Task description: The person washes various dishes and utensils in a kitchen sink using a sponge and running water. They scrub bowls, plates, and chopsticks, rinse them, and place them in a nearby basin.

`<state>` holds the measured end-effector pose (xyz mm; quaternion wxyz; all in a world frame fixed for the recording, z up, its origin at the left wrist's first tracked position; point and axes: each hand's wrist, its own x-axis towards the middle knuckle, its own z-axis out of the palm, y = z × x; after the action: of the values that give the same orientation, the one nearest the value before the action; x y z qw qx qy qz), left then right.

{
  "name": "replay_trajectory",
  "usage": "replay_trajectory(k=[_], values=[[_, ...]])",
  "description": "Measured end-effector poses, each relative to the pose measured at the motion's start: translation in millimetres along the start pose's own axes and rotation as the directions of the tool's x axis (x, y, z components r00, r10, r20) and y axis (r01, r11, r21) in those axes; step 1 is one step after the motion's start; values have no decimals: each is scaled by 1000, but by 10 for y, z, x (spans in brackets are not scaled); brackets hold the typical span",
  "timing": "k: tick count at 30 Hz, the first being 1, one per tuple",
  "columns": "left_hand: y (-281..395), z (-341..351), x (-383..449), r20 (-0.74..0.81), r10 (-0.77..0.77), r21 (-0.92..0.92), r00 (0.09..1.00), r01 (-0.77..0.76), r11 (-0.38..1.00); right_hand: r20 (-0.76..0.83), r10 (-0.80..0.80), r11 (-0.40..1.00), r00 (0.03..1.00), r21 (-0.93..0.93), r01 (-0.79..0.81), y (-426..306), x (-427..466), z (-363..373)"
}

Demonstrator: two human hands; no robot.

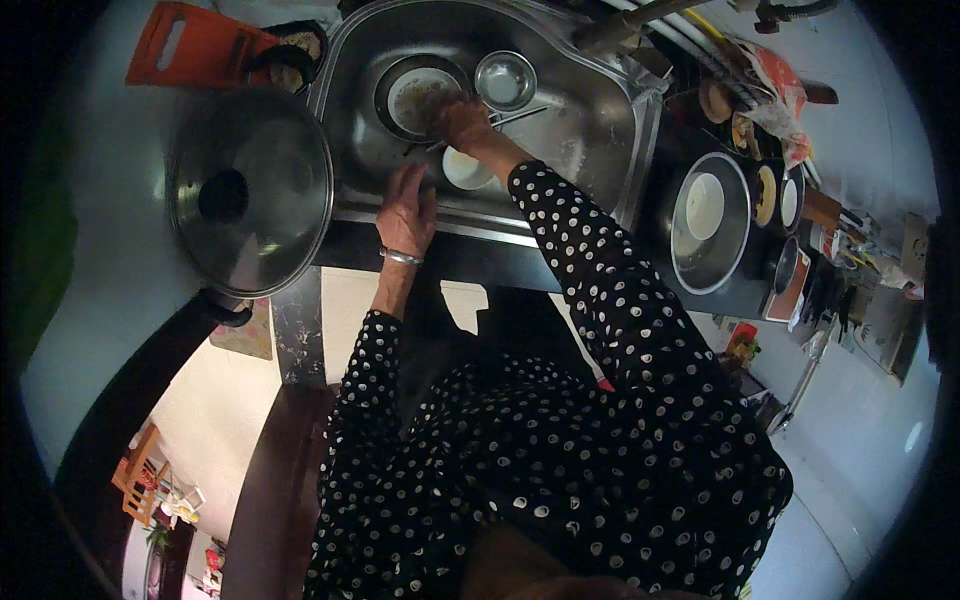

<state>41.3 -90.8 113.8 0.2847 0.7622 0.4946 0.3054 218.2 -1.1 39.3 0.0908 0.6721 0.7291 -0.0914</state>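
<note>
Over the steel sink, my right hand reaches to the right edge of a dark-rimmed round pan or bowl with a pale inside and brownish water or residue. Its fingers are blurred, and whether they hold something cannot be told. My left hand, a silver bracelet on its wrist, hovers near the sink's front edge with fingers apart and nothing clearly in them. A white bowl lies between the hands. Behind my right hand sits a small steel bowl, and chopsticks or a similar thin utensil lie beside it.
Left of the sink stands a large glass lid with a steel rim, below an orange cutting board. To the right, a large steel basin holds a white bowl. Several dishes and a faucet are near the back right.
</note>
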Motion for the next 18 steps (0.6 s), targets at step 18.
replay_trajectory(k=[18], values=[[269, 116, 24, 109, 194, -170, 975, -174, 970, -557, 589, 763, 586, 622, -176, 1026, -2742, -1167]])
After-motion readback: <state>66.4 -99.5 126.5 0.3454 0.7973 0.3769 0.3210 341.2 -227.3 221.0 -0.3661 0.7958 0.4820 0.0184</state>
